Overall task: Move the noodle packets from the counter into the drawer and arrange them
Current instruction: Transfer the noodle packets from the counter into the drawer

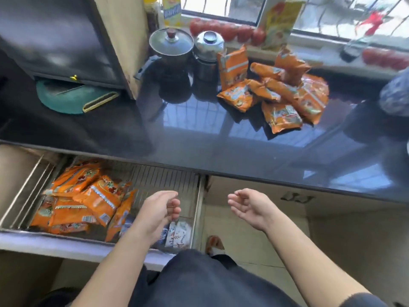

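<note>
Several orange noodle packets (283, 94) lie in a loose heap on the dark glossy counter (199, 134), to the right of centre. Below the counter's front edge a metal drawer (168, 176) stands pulled out, with several more orange packets (88, 196) piled in its left half. My left hand (159, 209) hovers over the drawer's right part, fingers loosely curled, holding nothing. My right hand (250, 207) hangs just right of the drawer, palm turned inward, fingers relaxed and empty.
A black lidded pot (171, 52) and a steel container (208, 49) stand at the counter's back. Tomatoes (228, 29) line the window sill. A green board (73, 98) lies under a cabinet on the left. White sachets (179, 234) sit in the drawer's front right corner.
</note>
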The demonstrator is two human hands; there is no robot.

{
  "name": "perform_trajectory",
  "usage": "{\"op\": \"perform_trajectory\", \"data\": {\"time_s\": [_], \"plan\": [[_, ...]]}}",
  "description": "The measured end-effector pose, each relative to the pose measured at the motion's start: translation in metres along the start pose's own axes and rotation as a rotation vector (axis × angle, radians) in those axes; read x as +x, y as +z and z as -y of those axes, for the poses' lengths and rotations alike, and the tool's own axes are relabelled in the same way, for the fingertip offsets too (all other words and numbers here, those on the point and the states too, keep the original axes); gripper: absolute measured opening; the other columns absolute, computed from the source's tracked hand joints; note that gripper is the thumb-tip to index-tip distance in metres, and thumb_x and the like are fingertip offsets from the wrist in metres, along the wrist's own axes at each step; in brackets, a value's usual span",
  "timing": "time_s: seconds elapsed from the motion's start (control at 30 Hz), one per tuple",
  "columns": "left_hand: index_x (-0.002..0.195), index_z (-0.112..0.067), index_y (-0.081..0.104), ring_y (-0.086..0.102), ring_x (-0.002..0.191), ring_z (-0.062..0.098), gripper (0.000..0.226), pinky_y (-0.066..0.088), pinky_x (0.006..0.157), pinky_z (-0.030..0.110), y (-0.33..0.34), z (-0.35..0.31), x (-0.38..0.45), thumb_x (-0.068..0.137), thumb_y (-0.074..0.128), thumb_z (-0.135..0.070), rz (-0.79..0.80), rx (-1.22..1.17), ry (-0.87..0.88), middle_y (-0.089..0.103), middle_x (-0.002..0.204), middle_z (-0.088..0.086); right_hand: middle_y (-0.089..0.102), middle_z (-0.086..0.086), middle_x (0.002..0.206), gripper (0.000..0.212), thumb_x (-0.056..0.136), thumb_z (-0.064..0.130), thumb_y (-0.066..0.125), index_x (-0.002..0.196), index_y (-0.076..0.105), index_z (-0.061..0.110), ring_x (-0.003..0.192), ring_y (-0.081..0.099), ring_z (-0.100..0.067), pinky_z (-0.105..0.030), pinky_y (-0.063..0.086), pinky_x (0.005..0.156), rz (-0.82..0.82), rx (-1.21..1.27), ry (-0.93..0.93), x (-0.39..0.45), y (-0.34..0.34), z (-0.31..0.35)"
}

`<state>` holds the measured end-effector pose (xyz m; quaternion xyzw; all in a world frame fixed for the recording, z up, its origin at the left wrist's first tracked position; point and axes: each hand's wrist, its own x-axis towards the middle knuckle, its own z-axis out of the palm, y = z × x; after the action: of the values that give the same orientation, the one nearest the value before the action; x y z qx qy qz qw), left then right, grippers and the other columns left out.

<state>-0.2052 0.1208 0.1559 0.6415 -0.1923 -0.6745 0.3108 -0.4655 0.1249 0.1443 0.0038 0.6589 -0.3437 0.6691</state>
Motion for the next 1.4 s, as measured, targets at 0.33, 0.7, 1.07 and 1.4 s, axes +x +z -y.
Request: {"op": "perform_trajectory", "data": {"time_s": [0.33, 0.7, 1.07, 1.4], "plan": [[0.113, -0.002, 0.065, 0.059, 0.076, 0.026, 0.016, 0.050, 0.070, 0.037, 0.051, 0.021, -0.027, 0.103, 0.054, -0.009, -0.172, -0.056, -0.036, 0.062, 0.087, 0.014, 0.061, -0.007, 0.085, 0.024, 0.104, 0.014, 0.044, 0.084, 0.055, 0.009, 0.076, 0.062, -0.018, -0.029, 0.053, 0.064, -0.088, 0.052, -0.232, 0.076, -0.078, 0.215], [0.107, -0.005, 0.066, 0.062, 0.073, 0.025, 0.011, 0.052, 0.070, 0.037, 0.050, 0.023, -0.027, 0.102, 0.058, -0.011, -0.348, -0.150, -0.031, 0.064, 0.086, 0.013, 0.066, -0.007, 0.106, 0.046, 0.100, 0.048, 0.050, 0.124, 0.053, 0.008, 0.082, 0.067, -0.016, -0.019, 0.058, 0.058, -0.225, 0.004, -0.188, 0.152, -0.051, 0.356], [0.111, -0.003, 0.066, 0.061, 0.076, 0.027, 0.015, 0.052, 0.071, 0.038, 0.070, 0.019, -0.029, 0.103, 0.056, -0.011, -0.344, -0.113, -0.047, 0.063, 0.089, 0.014, 0.067, -0.012, 0.125, 0.034, 0.107, 0.026, 0.042, 0.138, 0.045, 0.013, 0.093, 0.077, -0.025, -0.032, 0.060, 0.068, -0.038, 0.222, -0.699, 0.125, -0.061, 0.330], [0.126, -0.021, 0.058, 0.063, 0.098, 0.009, 0.032, 0.053, 0.081, 0.025, 0.108, 0.022, -0.035, 0.096, 0.067, -0.026, -0.353, 0.703, 0.387, 0.058, 0.123, 0.001, 0.075, -0.005, 0.107, 0.020, 0.107, 0.018, 0.047, 0.113, 0.066, 0.016, 0.099, 0.071, -0.027, -0.038, 0.059, 0.080, 0.178, 0.102, -0.689, -0.008, -0.090, 0.125]]}}
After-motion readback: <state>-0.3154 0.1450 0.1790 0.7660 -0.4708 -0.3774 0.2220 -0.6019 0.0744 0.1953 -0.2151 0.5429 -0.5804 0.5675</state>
